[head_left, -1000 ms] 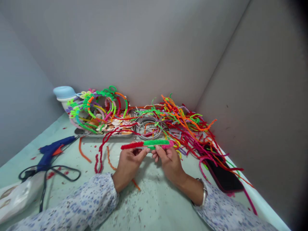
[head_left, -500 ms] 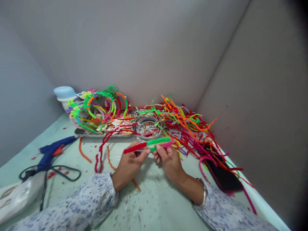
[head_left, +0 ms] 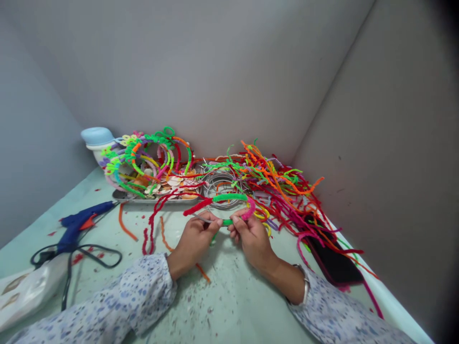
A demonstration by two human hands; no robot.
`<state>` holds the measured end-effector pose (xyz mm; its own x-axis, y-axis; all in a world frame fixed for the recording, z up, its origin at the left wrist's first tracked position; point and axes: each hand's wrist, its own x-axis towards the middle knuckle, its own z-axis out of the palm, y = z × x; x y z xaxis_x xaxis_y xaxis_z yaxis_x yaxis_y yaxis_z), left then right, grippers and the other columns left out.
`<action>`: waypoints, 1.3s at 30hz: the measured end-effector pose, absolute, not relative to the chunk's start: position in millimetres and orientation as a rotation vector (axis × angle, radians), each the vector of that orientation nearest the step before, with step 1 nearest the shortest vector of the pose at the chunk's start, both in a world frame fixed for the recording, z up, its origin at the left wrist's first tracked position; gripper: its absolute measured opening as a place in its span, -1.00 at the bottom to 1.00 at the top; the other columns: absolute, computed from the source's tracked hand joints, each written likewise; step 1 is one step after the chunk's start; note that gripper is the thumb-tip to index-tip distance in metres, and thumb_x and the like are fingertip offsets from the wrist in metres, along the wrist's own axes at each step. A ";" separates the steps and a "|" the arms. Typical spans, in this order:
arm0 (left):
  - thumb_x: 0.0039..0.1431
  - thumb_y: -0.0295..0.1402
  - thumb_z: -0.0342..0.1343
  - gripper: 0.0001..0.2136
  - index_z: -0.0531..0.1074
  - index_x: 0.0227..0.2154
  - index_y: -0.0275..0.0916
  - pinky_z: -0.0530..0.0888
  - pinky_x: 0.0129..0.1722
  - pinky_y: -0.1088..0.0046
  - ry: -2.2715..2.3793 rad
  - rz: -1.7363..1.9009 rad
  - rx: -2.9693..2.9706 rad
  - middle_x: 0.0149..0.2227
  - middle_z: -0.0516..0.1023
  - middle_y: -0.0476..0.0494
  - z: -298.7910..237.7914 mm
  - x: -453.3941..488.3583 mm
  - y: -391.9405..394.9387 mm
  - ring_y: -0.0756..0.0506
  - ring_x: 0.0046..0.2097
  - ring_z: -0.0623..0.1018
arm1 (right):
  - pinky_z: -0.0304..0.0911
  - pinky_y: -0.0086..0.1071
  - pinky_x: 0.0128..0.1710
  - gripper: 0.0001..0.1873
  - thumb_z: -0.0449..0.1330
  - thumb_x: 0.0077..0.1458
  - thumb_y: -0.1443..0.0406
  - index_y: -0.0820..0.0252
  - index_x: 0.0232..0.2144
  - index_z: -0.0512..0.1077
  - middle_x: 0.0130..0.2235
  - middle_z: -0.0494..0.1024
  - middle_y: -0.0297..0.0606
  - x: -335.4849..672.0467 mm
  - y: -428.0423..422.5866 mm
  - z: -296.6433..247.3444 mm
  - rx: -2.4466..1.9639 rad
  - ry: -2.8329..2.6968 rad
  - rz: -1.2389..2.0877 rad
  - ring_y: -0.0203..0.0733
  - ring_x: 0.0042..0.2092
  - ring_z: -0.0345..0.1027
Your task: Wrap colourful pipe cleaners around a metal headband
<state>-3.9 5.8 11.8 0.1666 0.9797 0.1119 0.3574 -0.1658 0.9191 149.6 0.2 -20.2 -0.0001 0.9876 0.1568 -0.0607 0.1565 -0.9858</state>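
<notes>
Between my hands is a bent wire wrapped in fuzzy pipe cleaner [head_left: 229, 197], with red, green and pink sections. It curves round at the right, and a bare grey wire end [head_left: 201, 218] sticks out past my left fingers. My left hand [head_left: 195, 239] pinches the lower side, where the bare wire meets a green section. Close beside it, my right hand [head_left: 253, 239] grips that same green section near the pink bend. A short green tail hangs beneath my left fingertips. The fingers partly hide the lower side.
Behind the hands lie a coil of wire [head_left: 222, 179] and a metal tray [head_left: 161, 201] of shells with colourful wrapped hoops above it. Loose pipe cleaners [head_left: 283, 181] heap at the right, partly over a phone [head_left: 333, 263]. A blue glue gun [head_left: 77, 222] with its cord is at the left.
The wrapped wire has opened from a narrow, flattened shape into a wider bend, its upper side rising away from the fingers. A green tail now hangs below my left hand.
</notes>
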 end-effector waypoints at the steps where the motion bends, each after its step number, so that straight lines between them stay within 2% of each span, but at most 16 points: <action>1: 0.12 -0.20 0.05 -0.74 0.42 -0.56 -0.26 0.22 -0.54 0.52 1.307 0.994 1.639 -0.61 0.34 0.03 10.5 -3.8 6.2 0.02 -0.55 0.30 | 0.19 -0.49 -0.59 -0.76 0.08 0.16 0.10 0.16 -0.33 0.33 -0.51 0.44 -0.39 149.7 0.1 -21.0 -1.046 -1.249 1.117 -0.34 -0.55 0.27; 7: 0.10 -0.18 0.07 -0.74 0.36 -0.58 -0.24 0.17 -0.58 0.53 1.272 0.972 1.527 -0.66 0.25 0.08 7.9 -3.6 8.9 0.04 -0.59 0.24 | 0.20 -0.49 -0.58 -0.77 0.07 0.18 0.11 0.14 -0.32 0.32 -0.49 0.43 -0.39 150.3 0.5 -22.9 -1.033 -1.261 1.119 -0.34 -0.54 0.27; 11: 0.13 -0.19 0.04 -0.76 0.37 -0.54 -0.24 0.14 -0.57 0.52 1.238 0.923 1.524 -0.64 0.25 0.09 8.6 -5.4 10.5 0.04 -0.58 0.23 | 0.21 -0.49 -0.57 -0.78 0.08 0.18 0.12 0.15 -0.31 0.33 -0.49 0.43 -0.38 150.6 1.0 -24.3 -1.037 -1.253 1.119 -0.34 -0.54 0.27; 18: 0.13 -0.19 0.04 -0.73 0.31 -0.57 -0.24 0.14 -0.55 0.52 1.196 0.892 1.542 -0.65 0.21 0.09 5.1 -8.5 15.3 0.04 -0.56 0.22 | 0.23 -0.48 -0.55 -0.80 0.07 0.19 0.15 0.16 -0.31 0.33 -0.48 0.44 -0.38 150.6 1.5 -25.9 -1.035 -1.290 1.086 -0.34 -0.53 0.29; 24: 0.12 -0.21 0.03 -0.73 0.29 -0.59 -0.25 0.04 -0.58 0.50 1.224 0.910 1.529 -0.66 0.11 0.12 3.7 -7.1 16.3 0.07 -0.59 0.10 | 0.25 -0.47 -0.54 -0.78 0.06 0.20 0.13 0.17 -0.29 0.32 -0.47 0.44 -0.36 150.4 0.4 -23.9 -1.030 -1.316 1.074 -0.31 -0.50 0.32; 32: 0.12 -0.19 0.04 -0.74 0.30 -0.57 -0.24 0.05 -0.57 0.49 1.233 0.928 1.510 -0.66 0.13 0.11 5.7 -5.2 14.2 0.06 -0.59 0.11 | 0.25 -0.46 -0.50 -0.78 0.05 0.20 0.13 0.16 -0.27 0.33 -0.46 0.44 -0.37 150.6 3.2 -25.8 -1.110 -1.373 0.992 -0.30 -0.48 0.34; 39: 0.08 -0.18 0.06 -0.74 0.29 -0.59 -0.23 0.04 -0.57 0.48 1.228 0.917 1.460 -0.67 0.12 0.12 6.0 -4.0 14.0 0.06 -0.60 0.09 | 0.20 -0.46 -0.51 -0.66 0.01 0.22 0.11 0.20 -0.46 0.37 -0.56 0.40 -0.36 151.8 2.1 -22.0 -1.244 -1.541 0.941 -0.29 -0.51 0.30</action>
<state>-4.0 14.0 6.0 0.2035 0.9782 -0.0416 0.2375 -0.0081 0.9714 151.8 2.1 -22.0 -0.0732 0.9798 0.1859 0.2823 0.1992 -0.9384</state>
